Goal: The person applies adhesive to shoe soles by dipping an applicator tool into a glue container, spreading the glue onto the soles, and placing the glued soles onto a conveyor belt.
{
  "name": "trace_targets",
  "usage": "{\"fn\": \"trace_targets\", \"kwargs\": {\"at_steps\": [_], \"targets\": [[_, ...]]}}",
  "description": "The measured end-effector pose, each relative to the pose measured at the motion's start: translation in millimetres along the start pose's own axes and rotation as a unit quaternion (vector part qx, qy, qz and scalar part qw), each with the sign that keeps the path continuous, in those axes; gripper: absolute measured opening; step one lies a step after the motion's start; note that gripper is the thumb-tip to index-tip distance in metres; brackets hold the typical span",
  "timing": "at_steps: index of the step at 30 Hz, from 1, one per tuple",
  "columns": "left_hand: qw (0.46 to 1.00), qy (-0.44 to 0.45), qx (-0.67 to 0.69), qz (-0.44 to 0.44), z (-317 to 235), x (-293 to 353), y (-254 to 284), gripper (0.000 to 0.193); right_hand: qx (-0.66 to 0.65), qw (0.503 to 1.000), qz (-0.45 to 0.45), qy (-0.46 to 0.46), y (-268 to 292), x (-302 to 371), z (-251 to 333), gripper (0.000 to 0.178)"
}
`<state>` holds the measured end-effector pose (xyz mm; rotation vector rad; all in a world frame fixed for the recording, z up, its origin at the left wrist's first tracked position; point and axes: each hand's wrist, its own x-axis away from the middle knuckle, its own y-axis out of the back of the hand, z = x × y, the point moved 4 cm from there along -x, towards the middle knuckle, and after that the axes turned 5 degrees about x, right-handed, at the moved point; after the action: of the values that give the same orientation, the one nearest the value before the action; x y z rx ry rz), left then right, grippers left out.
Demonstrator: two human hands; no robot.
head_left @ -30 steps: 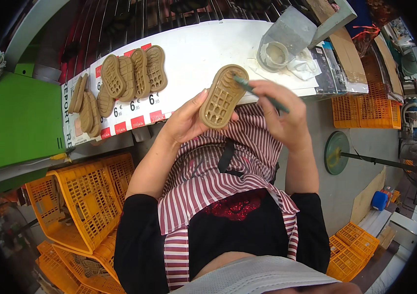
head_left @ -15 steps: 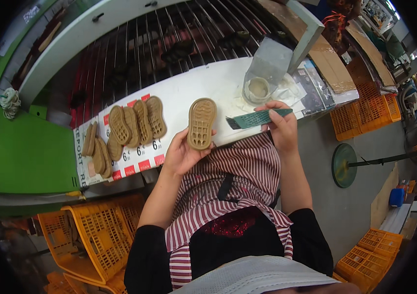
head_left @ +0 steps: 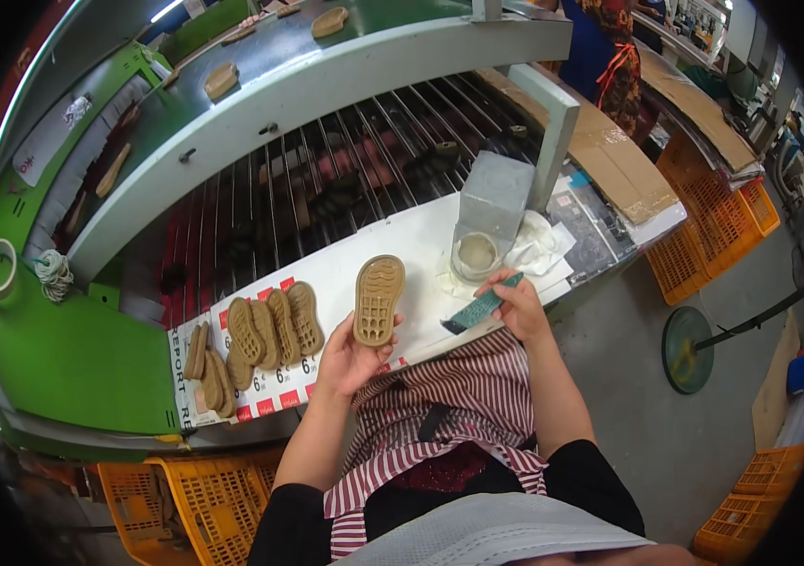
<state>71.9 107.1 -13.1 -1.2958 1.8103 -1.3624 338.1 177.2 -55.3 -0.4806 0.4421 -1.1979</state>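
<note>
A tan shoe sole [head_left: 379, 300] stands nearly upright in my left hand [head_left: 353, 357], its patterned, gridded side facing me. The fingers wrap round its lower end. My right hand [head_left: 519, 307] pinches a green flat-handled brush [head_left: 483, 304], with dark bristles pointing left toward the sole. Just beyond the right hand sits a small round pot [head_left: 476, 255] of pale liquid on the white board [head_left: 426, 236]. To the left, several more tan soles [head_left: 275, 325] lie in an overlapping row, some of them tipped on edge.
A grey metal frame [head_left: 326, 80] crosses above a rack of thin rods [head_left: 326, 170] beyond the board. Flattened cardboard [head_left: 610, 160] lies at the right. Orange crates [head_left: 223, 505] stand below left, others at right. A round green stand base [head_left: 688, 349] is on the floor.
The view has tilted up, showing more of the far conveyor with soles on it. The brush has turned, its handle end now higher. The left hand still holds the sole.
</note>
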Motion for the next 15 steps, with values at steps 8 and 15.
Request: {"fn": "trace_targets", "kwargs": {"at_steps": [8,15], "targets": [[0.993,0.023,-0.051,0.105,-19.6,-67.6,-130.6,0.048,-0.017,1.0,-0.007,-0.021,11.6,2.2,20.8,0.014],[0.967,0.004,-0.081,0.24,-57.9,-161.3,-284.9,0.047,0.005,0.999,-0.006,-0.04,26.8,-4.2,39.5,0.012]]}}
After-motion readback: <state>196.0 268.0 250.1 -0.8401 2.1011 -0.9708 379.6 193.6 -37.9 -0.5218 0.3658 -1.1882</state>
